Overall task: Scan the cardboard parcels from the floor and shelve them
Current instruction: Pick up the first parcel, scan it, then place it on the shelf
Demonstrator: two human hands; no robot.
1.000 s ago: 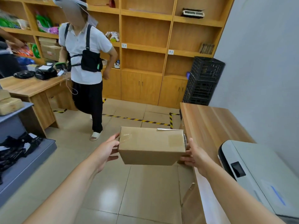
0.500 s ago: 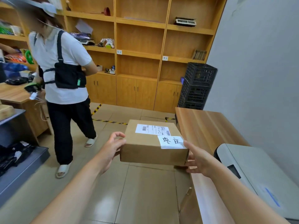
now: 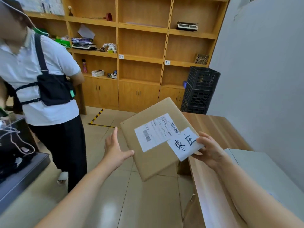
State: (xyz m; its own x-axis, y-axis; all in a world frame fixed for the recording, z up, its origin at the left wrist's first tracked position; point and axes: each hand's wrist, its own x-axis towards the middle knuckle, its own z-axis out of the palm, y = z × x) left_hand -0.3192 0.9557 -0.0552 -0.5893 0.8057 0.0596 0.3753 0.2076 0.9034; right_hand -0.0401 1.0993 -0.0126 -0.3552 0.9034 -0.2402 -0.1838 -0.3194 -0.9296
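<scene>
I hold a flat cardboard parcel (image 3: 153,158) in front of me, tilted so its top face points at me. That face carries a printed shipping label (image 3: 156,132) and a white handwritten slip (image 3: 185,143). My right hand (image 3: 209,149) grips the parcel's right edge, thumb on the slip. My left hand (image 3: 115,148) rests against the left edge with fingers spread, thumb under the lower corner. Behind stands the wooden shelf unit (image 3: 141,61) with small tags on its shelf edges.
A person in a white shirt with a black chest bag (image 3: 49,89) stands close on the left. A wooden counter (image 3: 212,129) with a grey machine (image 3: 263,178) runs along the right wall. Black crates (image 3: 199,91) are stacked in the corner. A dark platform (image 3: 19,176) sits low left.
The parcel has turned from level to tilted and rotated, label face now toward me. My view has moved closer to the shelves, and the other person now stands nearer on the left.
</scene>
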